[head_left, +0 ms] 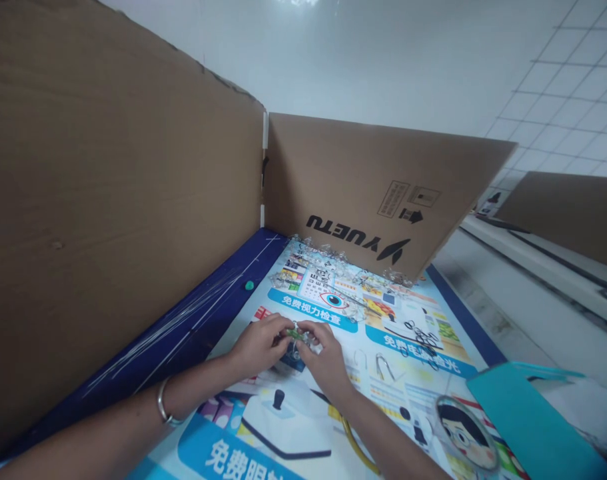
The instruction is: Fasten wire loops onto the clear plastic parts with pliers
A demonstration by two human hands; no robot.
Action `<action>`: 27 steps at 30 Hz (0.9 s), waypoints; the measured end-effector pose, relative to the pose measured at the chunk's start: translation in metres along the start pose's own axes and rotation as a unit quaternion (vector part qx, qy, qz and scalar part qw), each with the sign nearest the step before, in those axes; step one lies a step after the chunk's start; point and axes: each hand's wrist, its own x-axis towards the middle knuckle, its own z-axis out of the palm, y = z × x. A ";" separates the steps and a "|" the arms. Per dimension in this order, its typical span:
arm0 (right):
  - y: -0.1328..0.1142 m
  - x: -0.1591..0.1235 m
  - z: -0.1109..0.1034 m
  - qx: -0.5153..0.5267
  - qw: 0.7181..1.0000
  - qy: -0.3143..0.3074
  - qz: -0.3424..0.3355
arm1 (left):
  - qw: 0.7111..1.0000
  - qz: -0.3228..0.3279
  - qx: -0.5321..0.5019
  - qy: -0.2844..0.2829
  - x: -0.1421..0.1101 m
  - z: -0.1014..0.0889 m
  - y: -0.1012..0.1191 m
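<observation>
My left hand [262,344] and my right hand [327,355] meet over the middle of the printed sheet, fingertips pinched together. Between them is a small green piece [296,334] with clear, shiny bits hanging below it. Its exact kind is too small to make out, and my fingers cover part of it. Just right of my right hand lies a bent, hook-like metal-coloured piece [383,367]. A cluster of small black loops [423,341] rests farther right. Clear, glittering pieces [328,252] are strewn along the far end of the sheet.
Cardboard panels stand on the left [118,200] and at the back [343,167]. Long pale strands [183,313] and a small green lump [249,285] lie on the blue strip. A yellow curved band [356,445] passes beside my right forearm. A turquoise bag [538,427] is at lower right.
</observation>
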 end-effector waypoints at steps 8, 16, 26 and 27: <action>0.000 -0.001 0.000 -0.004 1.000 -0.003 0.006 | 1.000 0.002 0.006 -0.004 0.001 0.000 -0.001; 0.002 0.000 0.000 -0.014 1.000 -0.003 0.005 | 1.000 0.002 0.011 0.003 0.001 -0.001 0.002; 0.002 0.001 0.000 -0.006 1.000 -0.014 0.009 | 1.000 -0.003 0.015 0.007 0.003 0.001 0.001; 0.002 0.001 0.000 -0.006 1.000 -0.014 0.007 | 1.000 -0.004 0.017 0.008 0.002 0.001 0.001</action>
